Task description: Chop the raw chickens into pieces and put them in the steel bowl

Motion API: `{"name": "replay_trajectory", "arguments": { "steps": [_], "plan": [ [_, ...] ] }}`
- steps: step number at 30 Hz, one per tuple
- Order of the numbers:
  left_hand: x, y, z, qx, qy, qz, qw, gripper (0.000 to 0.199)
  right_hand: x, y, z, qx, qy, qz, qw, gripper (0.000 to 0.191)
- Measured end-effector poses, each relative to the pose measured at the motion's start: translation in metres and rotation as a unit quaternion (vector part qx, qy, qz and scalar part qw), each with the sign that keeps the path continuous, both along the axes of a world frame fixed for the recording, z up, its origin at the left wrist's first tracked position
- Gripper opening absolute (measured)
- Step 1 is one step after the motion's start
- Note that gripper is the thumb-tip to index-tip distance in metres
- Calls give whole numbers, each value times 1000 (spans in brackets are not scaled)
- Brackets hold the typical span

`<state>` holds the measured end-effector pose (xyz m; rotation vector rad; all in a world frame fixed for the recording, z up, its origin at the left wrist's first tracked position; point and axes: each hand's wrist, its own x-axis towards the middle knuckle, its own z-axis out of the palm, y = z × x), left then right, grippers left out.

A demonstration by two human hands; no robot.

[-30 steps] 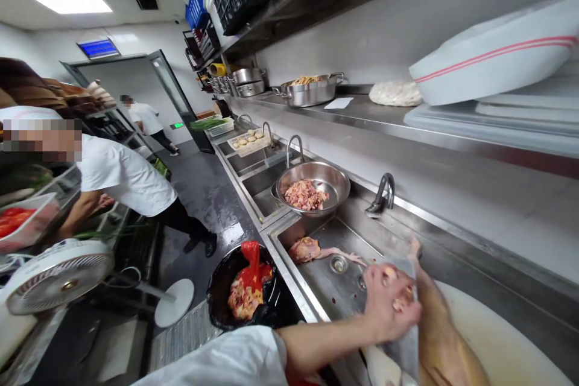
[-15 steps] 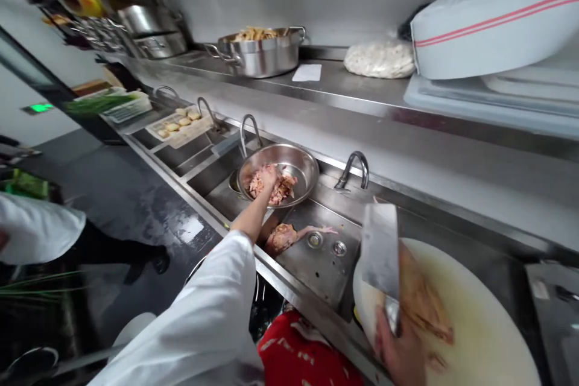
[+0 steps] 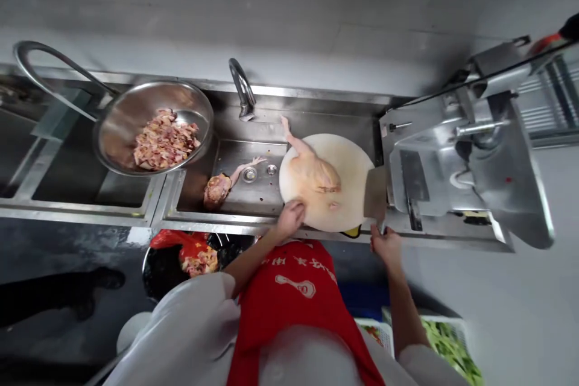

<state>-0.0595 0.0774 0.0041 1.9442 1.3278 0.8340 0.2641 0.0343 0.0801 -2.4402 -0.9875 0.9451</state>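
My right hand (image 3: 386, 247) grips the handle of a cleaver (image 3: 375, 194), whose broad blade stands over the right edge of a round white cutting board (image 3: 353, 217). My left hand (image 3: 291, 219) is at the board's near left edge, its fingers loosely bent and apart, with nothing seen in them. On the board lies a piece of plucked poultry (image 3: 314, 170), its leg and foot pointing up past the far rim. A small scrap of meat (image 3: 335, 205) is close by. In the sink to the left lies another poultry piece (image 3: 218, 190) with its foot attached.
A steel bowl (image 3: 108, 139) with chopped meat (image 3: 165, 140) sits over the sinks at left. A faucet (image 3: 244, 90) rises behind the sink. To the right is a metal slicing machine (image 3: 461, 157). Below stands a dark tub (image 3: 163, 265) holding a red bag.
My left hand has left the meat in the bowl and come right to the board. The cleaver has moved to the board's right side. My view has swung right and downward.
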Motion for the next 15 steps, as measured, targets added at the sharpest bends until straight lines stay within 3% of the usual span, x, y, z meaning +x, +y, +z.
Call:
{"name": "replay_trajectory", "arguments": {
  "steps": [2, 4, 7, 9, 11, 15],
  "plan": [
    [63, 6, 0, 9, 46, -49, 998, 31, 11, 1, -15, 0, 11, 14, 1000, 37],
    [107, 19, 0, -5, 79, -82, 993, 33, 19, 2, -23, 0, 15, 35, 999, 36],
    [135, 29, -1, -51, 63, -94, 992, 27, 31, 3, -27, -1, 38, 59, 998, 35],
    [129, 23, -1, -86, -3, -46, 995, 18, 39, 3, -27, 5, 52, 71, 996, 35],
    [104, 11, 1, -131, -105, 53, 984, 10, 47, 3, -27, 14, 57, 80, 995, 36],
    [7, 1, 22, -171, -274, 311, 894, 21, 55, 0, -32, 13, 75, 104, 992, 39]
  ]
}}
